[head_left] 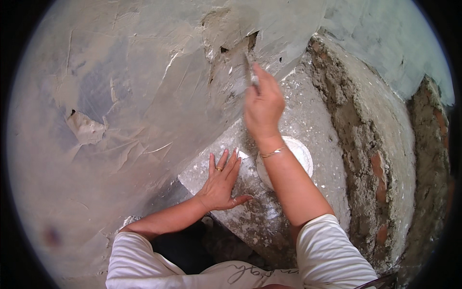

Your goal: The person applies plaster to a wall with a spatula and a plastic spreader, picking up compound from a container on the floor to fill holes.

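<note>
Thin tool (249, 71) (its outline blurred) sat in the right hand's (263, 103) narrow grip, just short of a ragged wall hole (252, 40) that could catch its tip. Behind the grip, the forearm (294, 185) risked bumping a white container (301, 156); farther left, the left hand (221, 187) lay flat near the edge of the step (197, 169), open wall (144, 91) beyond.

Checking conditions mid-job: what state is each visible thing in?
Left hand: open, palm down on concrete ledge
Right hand: closed around tool, blurred
Tool: held near wall, kind unclear
Wall patch: rough, dark holes
Round white object: partly hidden by right forearm
Step face: crumbled, brick exposed
</note>
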A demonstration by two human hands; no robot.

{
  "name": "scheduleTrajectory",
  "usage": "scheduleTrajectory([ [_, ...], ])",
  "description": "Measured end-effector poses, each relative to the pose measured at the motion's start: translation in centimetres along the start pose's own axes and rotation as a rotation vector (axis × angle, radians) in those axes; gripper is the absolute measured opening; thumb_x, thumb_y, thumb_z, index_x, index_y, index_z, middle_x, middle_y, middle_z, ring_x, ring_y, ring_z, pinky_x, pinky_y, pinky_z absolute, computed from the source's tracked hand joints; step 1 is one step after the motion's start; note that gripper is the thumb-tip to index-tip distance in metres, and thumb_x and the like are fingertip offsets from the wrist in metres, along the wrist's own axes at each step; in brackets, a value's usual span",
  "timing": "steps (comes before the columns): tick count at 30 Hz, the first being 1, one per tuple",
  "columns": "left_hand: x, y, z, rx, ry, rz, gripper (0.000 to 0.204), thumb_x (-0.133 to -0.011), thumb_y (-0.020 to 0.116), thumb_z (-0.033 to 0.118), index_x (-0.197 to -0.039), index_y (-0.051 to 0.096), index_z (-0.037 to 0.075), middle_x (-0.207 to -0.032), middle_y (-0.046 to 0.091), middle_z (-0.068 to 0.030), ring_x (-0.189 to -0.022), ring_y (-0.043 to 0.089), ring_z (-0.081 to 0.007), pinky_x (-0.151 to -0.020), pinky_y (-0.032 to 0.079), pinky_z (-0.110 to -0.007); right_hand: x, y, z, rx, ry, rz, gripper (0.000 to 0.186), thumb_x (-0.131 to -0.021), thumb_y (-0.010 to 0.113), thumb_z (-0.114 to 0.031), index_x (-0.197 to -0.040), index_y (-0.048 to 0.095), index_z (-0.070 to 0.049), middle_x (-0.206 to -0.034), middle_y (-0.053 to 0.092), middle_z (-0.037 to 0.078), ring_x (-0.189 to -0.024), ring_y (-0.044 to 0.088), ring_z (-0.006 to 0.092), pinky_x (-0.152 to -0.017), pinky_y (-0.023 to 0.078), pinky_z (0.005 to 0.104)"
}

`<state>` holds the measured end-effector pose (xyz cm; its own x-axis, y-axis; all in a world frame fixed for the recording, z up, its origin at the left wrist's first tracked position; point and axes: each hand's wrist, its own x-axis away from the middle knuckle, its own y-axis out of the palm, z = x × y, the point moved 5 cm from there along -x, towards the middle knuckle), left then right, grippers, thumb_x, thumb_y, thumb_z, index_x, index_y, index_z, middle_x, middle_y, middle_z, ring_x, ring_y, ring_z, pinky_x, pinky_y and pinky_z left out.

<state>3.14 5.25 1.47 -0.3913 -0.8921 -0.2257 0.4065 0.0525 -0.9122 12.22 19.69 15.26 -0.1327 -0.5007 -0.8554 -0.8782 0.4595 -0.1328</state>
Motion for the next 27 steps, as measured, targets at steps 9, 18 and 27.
scheduleTrajectory([
  [9, -0.1, 0.2, -0.3, 0.199, 0.017, -0.152, 0.105, -0.079, 0.058, 0.066, -0.145, 0.021, -0.007, -0.152, 0.016, -0.0315, -0.142, 0.006, -0.049, -0.108, -0.005, -0.068, 6.2, -1.2, -6.1, -0.133, -0.032, -0.416, 0.043, -0.079, 0.059, 0.001, -0.122, 0.058, 0.001, -0.098, 0.065, 0.016, -0.081, 0.064, 0.0307, -0.071, 0.053, 0.0369],
  [18, 0.1, 0.1, -0.2, -0.007, -0.005, -0.012, 0.106, -0.078, 0.062, 0.063, -0.141, 0.025, -0.014, -0.151, 0.017, -0.0341, -0.142, 0.01, -0.0499, -0.11, -0.003, -0.065, 0.5, -3.0, 8.0, -0.364, 0.942, -0.088, 0.031, -0.087, 0.055, -0.003, -0.116, 0.063, 0.001, -0.096, 0.069, 0.008, -0.083, 0.066, 0.0163, -0.076, 0.054, 0.033],
  [27, 0.0, 0.1, -0.2, 0.006, 0.002, -0.011, 0.106, -0.079, 0.057, 0.068, -0.141, 0.027, -0.014, -0.151, 0.017, -0.0323, -0.142, 0.009, -0.0495, -0.109, -0.003, -0.067, 4.6, 3.4, 2.9, 0.28, 0.193, -0.417, 0.042, -0.079, 0.057, -0.005, -0.12, 0.061, -0.003, -0.111, 0.064, 0.018, -0.096, 0.062, 0.0374, -0.082, 0.051, 0.0421],
])
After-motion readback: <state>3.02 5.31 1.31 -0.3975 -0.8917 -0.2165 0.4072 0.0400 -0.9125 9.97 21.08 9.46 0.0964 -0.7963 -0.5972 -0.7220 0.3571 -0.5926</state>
